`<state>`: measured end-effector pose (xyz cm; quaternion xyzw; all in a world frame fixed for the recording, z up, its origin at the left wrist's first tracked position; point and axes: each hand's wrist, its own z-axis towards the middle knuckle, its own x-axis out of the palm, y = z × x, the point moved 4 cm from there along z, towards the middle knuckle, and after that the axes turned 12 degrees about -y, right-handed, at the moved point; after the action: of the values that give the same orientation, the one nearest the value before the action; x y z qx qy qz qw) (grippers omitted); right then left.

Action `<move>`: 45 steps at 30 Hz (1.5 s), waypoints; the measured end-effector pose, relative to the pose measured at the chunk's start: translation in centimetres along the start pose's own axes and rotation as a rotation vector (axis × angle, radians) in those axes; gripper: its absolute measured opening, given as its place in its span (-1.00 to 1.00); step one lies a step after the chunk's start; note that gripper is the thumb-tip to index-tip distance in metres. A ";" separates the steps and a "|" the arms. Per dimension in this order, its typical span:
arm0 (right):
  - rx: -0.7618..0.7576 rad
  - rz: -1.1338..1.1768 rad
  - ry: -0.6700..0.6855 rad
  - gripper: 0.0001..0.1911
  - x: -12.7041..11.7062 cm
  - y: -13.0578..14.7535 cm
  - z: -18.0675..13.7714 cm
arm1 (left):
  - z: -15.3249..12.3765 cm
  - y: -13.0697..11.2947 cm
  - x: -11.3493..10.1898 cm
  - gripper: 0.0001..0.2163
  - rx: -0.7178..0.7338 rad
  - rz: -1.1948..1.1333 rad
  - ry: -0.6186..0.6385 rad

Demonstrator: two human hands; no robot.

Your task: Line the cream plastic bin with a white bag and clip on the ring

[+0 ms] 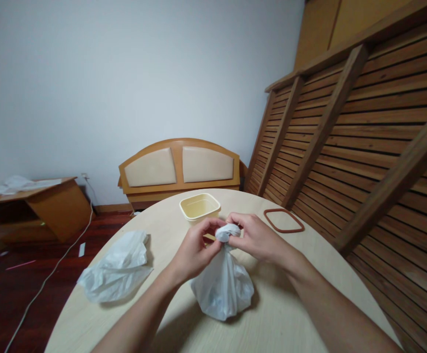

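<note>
A filled white plastic bag (223,287) stands upright on the round pale wooden table (290,314), its mouth gathered into a twisted knot at the top. My left hand (195,250) pinches that twisted top from the left. From the right, my right hand (255,238) grips the same bunched top, with its fingers curled over it. Both hands are closed on the bag's neck. What the bag holds is hidden.
A second crumpled white plastic bag (118,267) lies on the table to the left. Behind my hands stands an empty cream plastic tub (200,207), and a reddish rectangular sealing ring (283,220) lies at the right. A slatted bed frame (364,137) leans along the right.
</note>
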<state>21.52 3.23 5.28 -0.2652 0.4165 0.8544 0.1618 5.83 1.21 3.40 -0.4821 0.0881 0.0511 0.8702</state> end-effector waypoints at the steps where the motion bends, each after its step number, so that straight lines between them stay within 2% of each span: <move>1: -0.003 -0.026 -0.007 -0.90 0.0 -0.1 0.0 | 0.0 -0.1 0.0 -0.82 0.026 0.022 -0.004; 5: 0.000 -0.116 -0.063 -0.88 0.1 -0.2 0.0 | 0.0 0.0 -0.1 -0.81 0.119 0.103 -0.014; 11: 0.013 -0.205 -0.092 -0.90 0.1 0.0 0.0 | -0.2 -0.3 -0.2 -0.78 0.217 0.151 0.042; 15: 0.019 -0.199 -0.118 -0.92 0.1 0.1 0.0 | -0.1 0.0 -0.1 -0.79 0.121 0.106 0.034; 18: 0.001 -0.126 -0.125 -0.91 0.2 0.1 0.0 | 0.2 0.6 -0.2 -0.82 0.050 0.099 -0.018; 24: -0.054 0.038 -0.086 -0.87 0.8 0.4 0.1 | 0.4 1.0 -0.6 -0.87 0.067 0.119 -0.149; 29: -0.130 0.000 -0.147 -0.82 0.6 0.6 0.2 | 0.3 0.1 -0.5 -0.94 0.073 0.065 -0.088; 35: -0.250 -0.022 -0.158 -0.82 0.4 1.0 0.1 | 0.8 0.5 -1.0 -0.82 -0.101 -0.168 -0.122; 37: -0.277 -0.014 -0.168 -0.82 0.4 1.2 0.1 | 0.9 0.9 -1.1 -0.76 -0.166 -0.213 -0.098; 41: -0.284 -0.019 -0.196 -0.83 0.3 1.1 0.2 | 1.0 1.3 -1.2 -0.74 -0.194 -0.133 0.003; 45: -0.311 0.008 -0.120 -0.85 0.6 1.0 0.3 | 1.0 1.2 -1.6 -0.78 -0.141 -0.013 -0.019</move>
<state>20.46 2.92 5.66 -0.2337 0.2698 0.9236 0.1398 4.16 2.65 3.24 -0.5423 0.0730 0.0560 0.8351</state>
